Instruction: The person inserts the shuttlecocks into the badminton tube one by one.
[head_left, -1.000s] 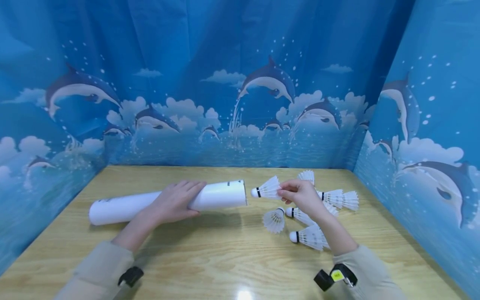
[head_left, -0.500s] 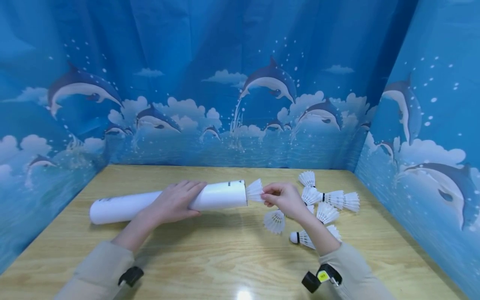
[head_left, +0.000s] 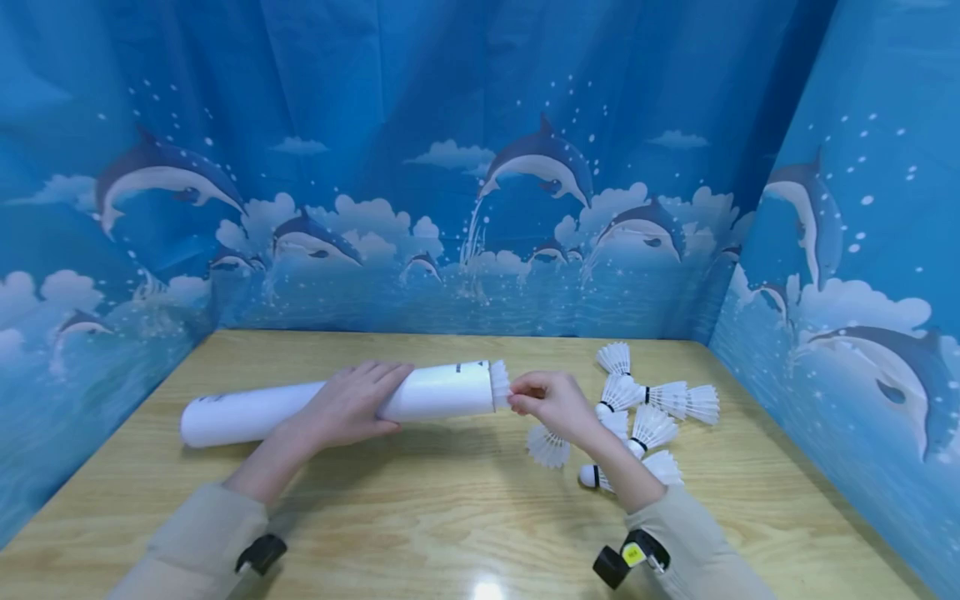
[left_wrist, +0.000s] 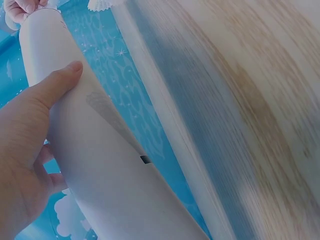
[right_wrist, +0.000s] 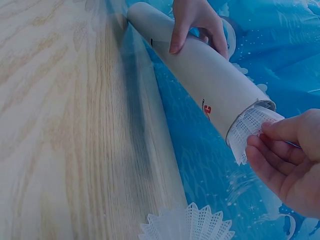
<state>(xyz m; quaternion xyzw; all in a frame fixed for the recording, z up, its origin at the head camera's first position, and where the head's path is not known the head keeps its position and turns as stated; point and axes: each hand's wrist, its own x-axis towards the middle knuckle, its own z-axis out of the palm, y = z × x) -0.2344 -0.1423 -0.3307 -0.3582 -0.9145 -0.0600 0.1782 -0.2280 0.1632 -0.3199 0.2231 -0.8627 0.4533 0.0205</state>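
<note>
One white tube (head_left: 442, 393), held sideways, its open mouth towards my right. One red mark is noted on its wall near the mouth in the right wrist view. One shuttlecock (head_left: 500, 385) sits in that mouth, cork end inside and hidden, skirt rim projecting. My right hand (head_left: 555, 407) pinches the skirt rim between thumb and fingers, just outside the tube. My left hand (head_left: 360, 402) grasps the tube about its middle, thumb on the near side, fingers over the top.

Loose shuttlecocks (head_left: 652, 428): at least seven, all to the right of the tube's mouth; overlap and my right forearm prevent an exact count. One lies nearest the mouth, on my side of it, skirt towards me. One, closer to me, has its cork pointing left.

Two beige sleeves (head_left: 210, 533), both on my side of the tube, each carrying one black device (head_left: 262, 552); the right one bears one yellow label (head_left: 633, 554). One wooden table (head_left: 420, 517) extends beneath the tube. Beyond the tube hangs blue curtain (head_left: 450, 83) printed with dolphins.
</note>
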